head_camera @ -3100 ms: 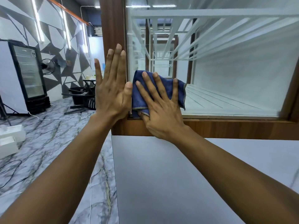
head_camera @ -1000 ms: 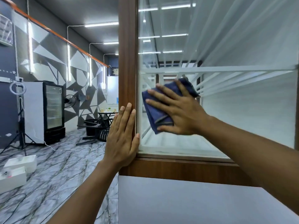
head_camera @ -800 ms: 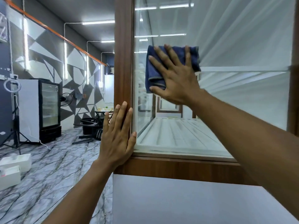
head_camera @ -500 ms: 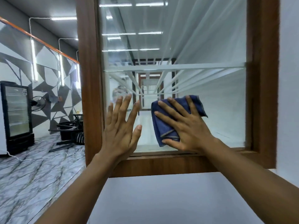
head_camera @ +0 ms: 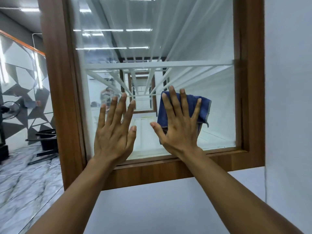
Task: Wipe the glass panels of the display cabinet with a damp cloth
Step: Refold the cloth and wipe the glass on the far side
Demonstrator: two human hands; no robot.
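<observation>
The display cabinet's glass panel (head_camera: 194, 48) sits in a brown wooden frame (head_camera: 57, 81) straight ahead. A folded blue cloth (head_camera: 203, 107) lies flat against the lower right part of the glass. My right hand (head_camera: 179, 127) presses the cloth to the pane with fingers spread and straight. My left hand (head_camera: 114, 132) lies flat on the lower left of the glass, fingers spread, holding nothing. White shelf bars (head_camera: 157, 65) show through the pane.
A white cabinet front (head_camera: 168, 208) runs below the frame, and a white wall (head_camera: 287, 81) stands to the right. On the left is a marble-patterned floor (head_camera: 20, 183) with a black stand (head_camera: 47, 141), a fan (head_camera: 10, 109) and a geometric wall.
My right hand swept the cloth from the left edge up the pane, then down to the lower right. My left hand shifted from the wooden frame onto the glass. The view turned right.
</observation>
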